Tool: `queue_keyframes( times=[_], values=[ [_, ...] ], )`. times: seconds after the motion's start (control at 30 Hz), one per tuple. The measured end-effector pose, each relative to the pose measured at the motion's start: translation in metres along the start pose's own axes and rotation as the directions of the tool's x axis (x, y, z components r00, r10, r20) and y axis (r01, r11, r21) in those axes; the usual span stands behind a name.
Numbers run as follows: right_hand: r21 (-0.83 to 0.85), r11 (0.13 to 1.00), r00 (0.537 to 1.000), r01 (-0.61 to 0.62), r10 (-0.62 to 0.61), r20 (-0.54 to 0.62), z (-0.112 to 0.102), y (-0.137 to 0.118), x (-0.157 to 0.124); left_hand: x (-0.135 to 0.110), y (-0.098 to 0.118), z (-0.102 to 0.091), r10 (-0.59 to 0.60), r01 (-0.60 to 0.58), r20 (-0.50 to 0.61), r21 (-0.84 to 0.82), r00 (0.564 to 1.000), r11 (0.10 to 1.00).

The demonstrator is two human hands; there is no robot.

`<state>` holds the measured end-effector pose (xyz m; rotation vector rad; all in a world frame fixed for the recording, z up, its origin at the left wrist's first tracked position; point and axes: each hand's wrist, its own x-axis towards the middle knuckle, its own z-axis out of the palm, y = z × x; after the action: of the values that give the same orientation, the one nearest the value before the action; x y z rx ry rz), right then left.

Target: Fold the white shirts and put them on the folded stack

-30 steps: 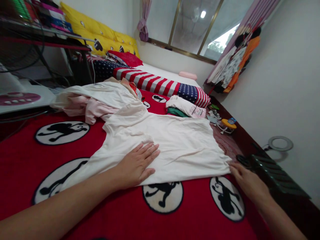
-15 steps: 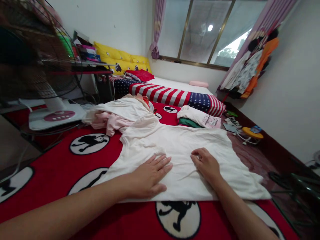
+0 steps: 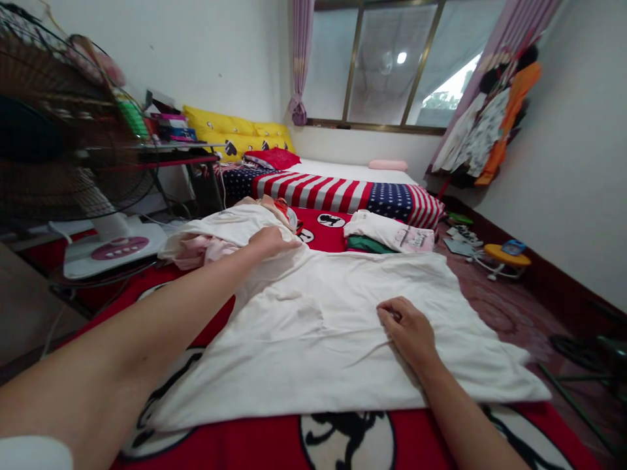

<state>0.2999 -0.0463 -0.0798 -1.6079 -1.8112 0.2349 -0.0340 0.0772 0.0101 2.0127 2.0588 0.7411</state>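
A white shirt (image 3: 343, 365) lies spread out in front of me, with a few creases across its middle. My left hand (image 3: 275, 241) reaches to its far left corner, fingers closed around the fabric there; the fingertips are partly hidden. On the shirt's right half rests my right hand (image 3: 409, 329), its thumb and fingers curled together on the cloth beside a crease. Just beyond my left hand is a loose heap of white and pink clothes (image 3: 210, 228).
Beneath the shirt is a red cover (image 3: 264, 444) with monkey-figure circles. Folded clothes (image 3: 386, 232) lie stacked at the far right. A fan (image 3: 112, 228) stands left. Behind is a bed with a flag-patterned cover (image 3: 323, 192); a yellow stool (image 3: 507, 256) stands right.
My left hand has moved from lying flat on the shirt's middle to its far left corner and closed there. The shirt's near left edge now spreads further left. My right hand stays put.
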Motion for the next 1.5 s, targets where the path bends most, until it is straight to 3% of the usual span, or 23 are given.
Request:
queue_keyframes(
  times=[0.13,0.23,0.3,0.37,0.43,0.5,0.63,0.77,0.83,0.9,1.03,1.13,1.2,1.27,1.4,1.5],
  values=[
    [0.03,1.0,1.0,0.0,0.0,0.004,-0.001,0.0,-0.001,-0.014,0.014,0.003,0.21,-0.223,-0.094,-0.164,0.973,0.961],
    [0.05,0.999,1.0,0.006,-0.006,-0.002,-0.002,-0.001,-0.003,-0.041,0.022,-0.016,0.344,-0.387,-0.198,-0.252,0.918,0.887],
    [0.062,0.998,1.0,0.008,-0.007,-0.004,-0.003,-0.001,-0.004,-0.064,0.016,-0.033,0.462,-0.504,-0.205,-0.284,0.863,0.816],
    [0.072,0.997,1.0,0.006,-0.006,-0.003,-0.002,-0.002,-0.004,-0.088,0.003,-0.046,0.594,-0.596,-0.112,-0.304,0.797,0.743],
    [0.068,0.998,1.0,-0.004,0.004,-0.006,-0.002,-0.002,-0.003,-0.111,-0.014,-0.051,0.714,-0.659,0.116,-0.306,0.69,0.687],
    [0.053,0.998,1.0,-0.023,0.024,-0.016,-0.001,-0.002,-0.002,-0.132,-0.026,-0.048,0.723,-0.68,0.267,-0.248,0.637,0.69],
    [0.043,0.997,0.998,-0.058,0.059,-0.018,-0.002,-0.003,-0.002,-0.163,-0.023,-0.03,0.671,-0.666,0.22,-0.108,0.708,0.738],
    [0.067,0.997,0.999,-0.046,0.047,-0.009,-0.003,-0.003,-0.002,-0.179,0.002,-0.003,0.695,-0.7,0.2,-0.056,0.691,0.712],
    [0.083,0.996,0.999,-0.027,0.028,-0.015,-0.003,-0.001,-0.002,-0.183,0.012,0.013,0.694,-0.706,0.229,-0.04,0.682,0.707],
    [0.101,0.994,0.999,-0.029,0.032,-0.02,-0.002,0.002,-0.002,-0.184,0.017,0.027,0.68,-0.69,0.222,-0.037,0.699,0.722],
    [0.206,0.973,0.994,-0.108,0.112,-0.008,0.0,0.006,-0.004,-0.181,0.013,0.046,0.645,-0.638,0.095,-0.09,0.759,0.764],
    [0.333,0.924,0.981,-0.189,0.165,0.101,-0.006,0.007,0.001,-0.178,0.006,0.05,0.604,-0.586,0.032,-0.205,0.796,0.784],
    [0.378,0.877,0.948,-0.296,0.223,0.226,-0.018,0.008,0.014,-0.176,0.002,0.05,0.578,-0.553,0.018,-0.269,0.816,0.788],
    [0.345,0.849,0.909,-0.4,0.319,0.269,-0.032,0.012,0.036,-0.175,0.001,0.049,0.572,-0.543,0.014,-0.297,0.82,0.785],
    [0.227,0.857,0.886,-0.462,0.458,0.072,-0.057,0.029,0.097,-0.174,0.001,0.051,0.564,-0.531,0.023,-0.308,0.825,0.79],
    [0.192,0.843,0.852,-0.502,0.52,-0.056,-0.063,0.044,0.135,-0.173,0.0,0.052,0.557,-0.52,0.022,-0.326,0.83,0.789]
  ],
)
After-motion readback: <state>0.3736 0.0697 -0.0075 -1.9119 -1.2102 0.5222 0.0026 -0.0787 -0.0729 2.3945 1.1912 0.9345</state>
